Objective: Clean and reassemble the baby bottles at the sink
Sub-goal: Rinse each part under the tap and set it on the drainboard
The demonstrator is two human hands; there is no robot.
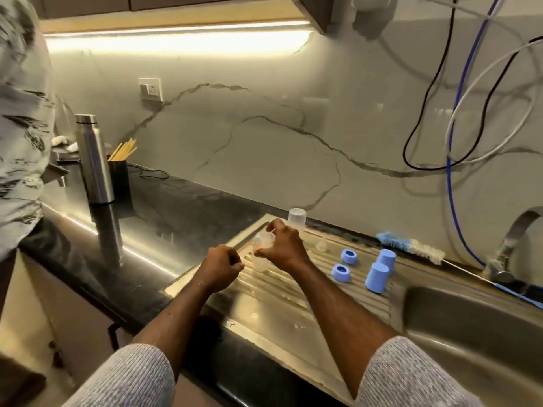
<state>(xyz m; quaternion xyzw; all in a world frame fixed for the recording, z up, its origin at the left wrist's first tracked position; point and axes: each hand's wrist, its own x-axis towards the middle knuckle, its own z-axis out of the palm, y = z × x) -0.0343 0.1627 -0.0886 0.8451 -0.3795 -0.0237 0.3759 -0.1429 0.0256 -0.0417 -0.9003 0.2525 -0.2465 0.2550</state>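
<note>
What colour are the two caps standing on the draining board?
Light blue, both caps; the head view shows them clearly.

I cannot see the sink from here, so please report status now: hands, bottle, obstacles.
Right hand grips clear bottle on drainboard. Left hand fisted beside it, contents unseen. Blue caps and rings stand apart to the right; nothing blocking.

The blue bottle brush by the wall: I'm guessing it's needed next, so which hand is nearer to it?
Right. The right hand grips a clear bottle left of the blue bottle brush; the left hand, a fist, is farther left still.
</note>
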